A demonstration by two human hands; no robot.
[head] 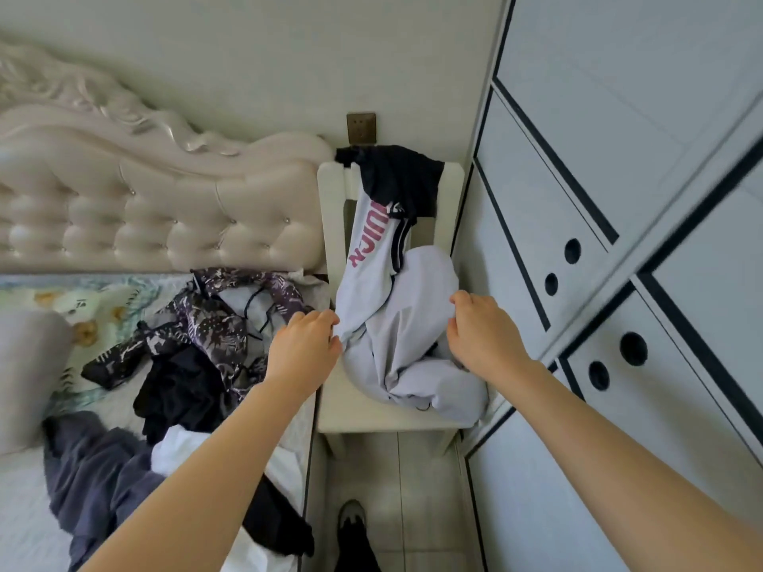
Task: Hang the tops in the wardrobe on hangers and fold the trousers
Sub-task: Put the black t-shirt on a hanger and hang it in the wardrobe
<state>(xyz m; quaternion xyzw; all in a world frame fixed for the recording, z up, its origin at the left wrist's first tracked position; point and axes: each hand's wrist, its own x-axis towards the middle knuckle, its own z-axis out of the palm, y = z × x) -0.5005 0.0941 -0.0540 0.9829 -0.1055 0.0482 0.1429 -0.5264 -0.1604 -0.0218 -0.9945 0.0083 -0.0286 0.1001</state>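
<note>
A pale lilac garment (406, 324) with pink lettering and a black upper part lies draped over a cream chair (330, 187), spilling onto the seat. My left hand (303, 348) grips its left edge. My right hand (479, 330) pinches a fold of the same cloth on its right side. On the bed to the left lies a heap of clothes: a purple patterned piece (214, 319), a black piece (177, 390), a grey-blue piece (95, 480) and a white piece (181, 452).
The white wardrobe (619, 282) with black trim and round finger holes stands shut on the right, close to the chair. A tufted cream headboard (144, 216) backs the bed. A wall socket (361, 128) sits above the chair. My foot (351, 526) stands on the tiled floor.
</note>
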